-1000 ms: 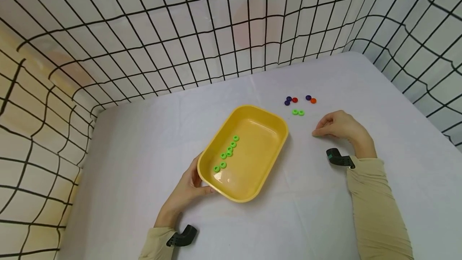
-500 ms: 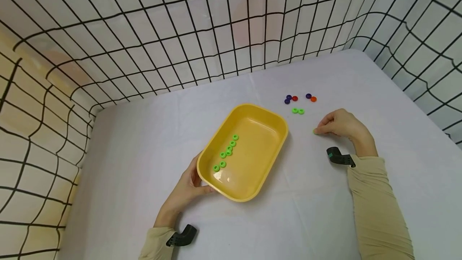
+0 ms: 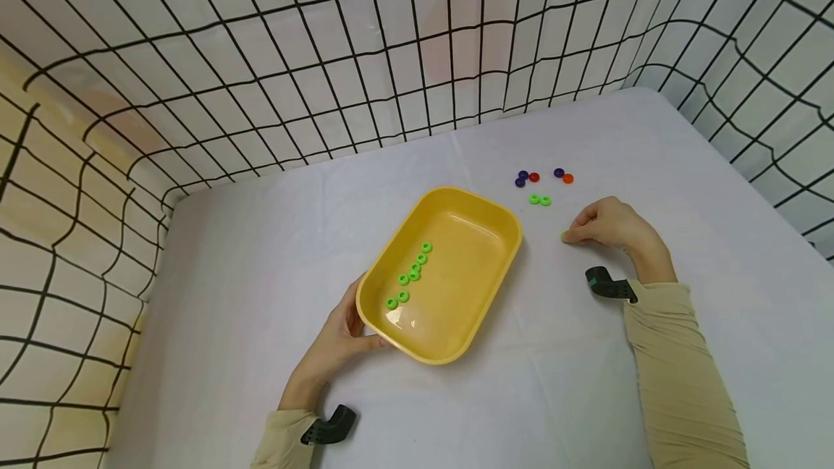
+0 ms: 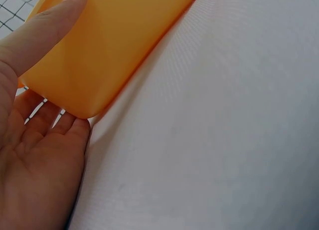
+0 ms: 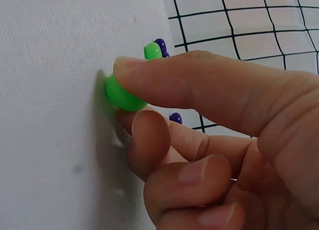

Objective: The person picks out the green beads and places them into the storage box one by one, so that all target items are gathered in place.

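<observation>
A yellow tray (image 3: pixel 472 277) lies at an angle in mid-table, with several green ring-shaped beads (image 3: pixel 403 296) in a rough line along its left side. My left hand (image 3: pixel 339 335) grips the tray's near-left corner; in the left wrist view the thumb (image 4: pixel 47 28) presses the outer wall and the fingers reach around the corner. To the right of the tray, my right hand (image 3: pixel 612 229) pinches one green bead (image 5: pixel 122 96) between thumb and index finger, close over the white cloth. The other fingers are curled in. Two more green beads (image 3: pixel 539 200) lie just beyond this hand.
Behind those two sit several purple beads (image 3: pixel 520 182), a red bead (image 3: pixel 534 177) and an orange bead (image 3: pixel 568 179). A black wire grid (image 3: pixel 391 56) rises along the back and both sides of the white-covered table (image 3: pixel 274 252). A black camera is strapped to each wrist.
My right hand has shifted slightly left, still pinching the green bead at the cloth. The left hand, the tray and the beads in it stay as they were.
</observation>
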Demonstrator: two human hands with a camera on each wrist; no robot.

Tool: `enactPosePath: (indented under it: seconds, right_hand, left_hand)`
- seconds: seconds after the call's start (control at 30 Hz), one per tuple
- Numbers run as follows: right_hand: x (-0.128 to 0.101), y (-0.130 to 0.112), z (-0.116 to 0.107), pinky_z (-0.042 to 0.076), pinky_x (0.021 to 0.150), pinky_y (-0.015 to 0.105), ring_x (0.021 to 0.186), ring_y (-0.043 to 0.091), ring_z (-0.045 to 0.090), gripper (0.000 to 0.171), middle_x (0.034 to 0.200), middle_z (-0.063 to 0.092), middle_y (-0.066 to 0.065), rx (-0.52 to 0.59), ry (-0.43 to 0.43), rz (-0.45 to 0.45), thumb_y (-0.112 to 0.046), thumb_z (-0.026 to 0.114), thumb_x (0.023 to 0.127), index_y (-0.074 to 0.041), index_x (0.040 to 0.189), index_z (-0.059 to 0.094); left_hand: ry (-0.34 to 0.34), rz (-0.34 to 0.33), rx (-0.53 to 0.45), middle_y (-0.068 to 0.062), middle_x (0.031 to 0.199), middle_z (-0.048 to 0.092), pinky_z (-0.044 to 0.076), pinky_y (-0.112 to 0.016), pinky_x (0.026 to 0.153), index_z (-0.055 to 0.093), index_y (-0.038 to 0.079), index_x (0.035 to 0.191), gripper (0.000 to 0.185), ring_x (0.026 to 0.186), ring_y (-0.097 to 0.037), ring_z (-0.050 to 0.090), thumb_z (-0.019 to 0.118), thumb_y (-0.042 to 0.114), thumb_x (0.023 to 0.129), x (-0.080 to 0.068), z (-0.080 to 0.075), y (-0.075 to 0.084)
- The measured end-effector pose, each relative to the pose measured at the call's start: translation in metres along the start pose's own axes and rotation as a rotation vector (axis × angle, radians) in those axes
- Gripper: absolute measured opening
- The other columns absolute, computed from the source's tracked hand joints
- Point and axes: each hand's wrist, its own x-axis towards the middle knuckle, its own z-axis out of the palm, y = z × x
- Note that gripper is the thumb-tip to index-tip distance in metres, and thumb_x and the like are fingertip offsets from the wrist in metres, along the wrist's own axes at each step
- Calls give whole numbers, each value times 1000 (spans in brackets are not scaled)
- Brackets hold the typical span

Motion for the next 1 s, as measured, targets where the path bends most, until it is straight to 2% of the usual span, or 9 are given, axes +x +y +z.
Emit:
enactPosePath:
  seconds: [0.57, 1.0]
  right_hand:
    - [1, -3, 4, 40, 60, 26, 77, 22, 46, 37, 70, 59, 1, 22, -4, 42, -31, 70, 78, 3, 94, 63]
    - [5, -1, 3, 34, 49, 24, 61, 14, 44, 42, 64, 58, -2, 82, -17, 58, -32, 71, 78, 4, 97, 61]
  left_hand:
    - [-2, -5, 4, -6, 149, 25, 28, -24, 108, 23, 18, 145, 97, 136, -23, 22, 76, -6, 68, 0, 0, 0]
    - [2, -11, 6, -4, 149, 25, 28, -23, 107, 23, 19, 145, 96, 136, -21, 22, 75, -7, 68, 0, 0, 0]
